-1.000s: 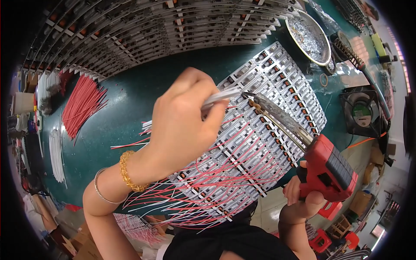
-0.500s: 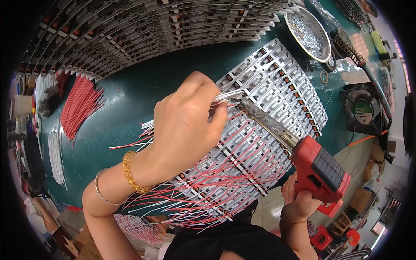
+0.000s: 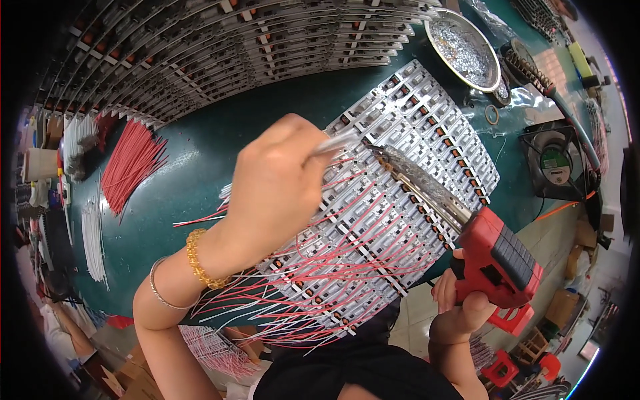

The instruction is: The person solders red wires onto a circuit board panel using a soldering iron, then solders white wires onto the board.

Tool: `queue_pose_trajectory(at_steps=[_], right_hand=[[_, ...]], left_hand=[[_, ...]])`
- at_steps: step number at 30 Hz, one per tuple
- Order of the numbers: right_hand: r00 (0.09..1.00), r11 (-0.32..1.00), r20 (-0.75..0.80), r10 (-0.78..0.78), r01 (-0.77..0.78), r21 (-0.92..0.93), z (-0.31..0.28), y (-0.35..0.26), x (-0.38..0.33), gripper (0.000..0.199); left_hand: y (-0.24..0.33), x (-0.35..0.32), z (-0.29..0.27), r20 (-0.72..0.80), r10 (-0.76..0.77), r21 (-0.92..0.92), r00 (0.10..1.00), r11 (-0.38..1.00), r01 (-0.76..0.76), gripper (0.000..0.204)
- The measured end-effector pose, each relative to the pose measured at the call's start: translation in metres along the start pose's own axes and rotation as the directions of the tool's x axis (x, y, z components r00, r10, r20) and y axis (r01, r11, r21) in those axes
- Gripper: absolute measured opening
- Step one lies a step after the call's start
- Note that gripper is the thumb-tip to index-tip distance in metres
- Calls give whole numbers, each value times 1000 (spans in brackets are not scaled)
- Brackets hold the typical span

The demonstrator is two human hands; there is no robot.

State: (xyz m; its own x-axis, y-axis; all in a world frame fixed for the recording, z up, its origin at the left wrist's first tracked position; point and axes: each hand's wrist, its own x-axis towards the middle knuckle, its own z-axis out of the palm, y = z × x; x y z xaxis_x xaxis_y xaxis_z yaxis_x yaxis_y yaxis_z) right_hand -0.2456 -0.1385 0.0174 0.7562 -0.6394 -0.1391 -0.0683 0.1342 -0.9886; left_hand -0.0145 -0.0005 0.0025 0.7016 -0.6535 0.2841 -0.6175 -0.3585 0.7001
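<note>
My left hand (image 3: pixel 277 177) is closed on a small bunch of white wires (image 3: pixel 335 143), blurred by motion. It hovers over a panel of small silvery circuit boards (image 3: pixel 400 113). A trigger-style soldering gun (image 3: pixel 499 260) with a red body is gripped by my right hand (image 3: pixel 467 308) from below. The gun's dark tip points up and left, a little right of the wire ends. Many red and white wires (image 3: pixel 320 270) stick out from the boards toward the near left. My left hand hides part of the panel.
Loose red wires (image 3: pixel 133 163) and white wires (image 3: pixel 93 240) lie on the green table at left. A rack of stacked panels (image 3: pixel 233 60) spans the back. At right are a metal bowl of shiny scraps (image 3: pixel 460 50), a coiled-spring iron holder (image 3: pixel 533 70) and a black fan (image 3: pixel 553 160).
The wires in my left hand have swung and drawn slightly away from the soldering gun's tip. The gun has shifted a little to the right. The view has moved slightly.
</note>
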Motion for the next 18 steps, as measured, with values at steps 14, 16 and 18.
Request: queue_pose_trajectory(at_steps=[14, 16, 18], right_hand=[[999, 999, 36, -28, 27, 44, -11, 2, -7, 80], [999, 1000, 41, -11, 10, 18, -9, 1, -5, 80], [999, 1000, 43, 6, -5, -9, -8, 2, -5, 80]], left_hand=[[22, 2, -1, 71, -138, -37, 988, 989, 141, 9], [21, -1, 1, 78, -124, -12, 989, 992, 125, 9], [20, -2, 3, 86, -108, 13, 990, 994, 107, 9]])
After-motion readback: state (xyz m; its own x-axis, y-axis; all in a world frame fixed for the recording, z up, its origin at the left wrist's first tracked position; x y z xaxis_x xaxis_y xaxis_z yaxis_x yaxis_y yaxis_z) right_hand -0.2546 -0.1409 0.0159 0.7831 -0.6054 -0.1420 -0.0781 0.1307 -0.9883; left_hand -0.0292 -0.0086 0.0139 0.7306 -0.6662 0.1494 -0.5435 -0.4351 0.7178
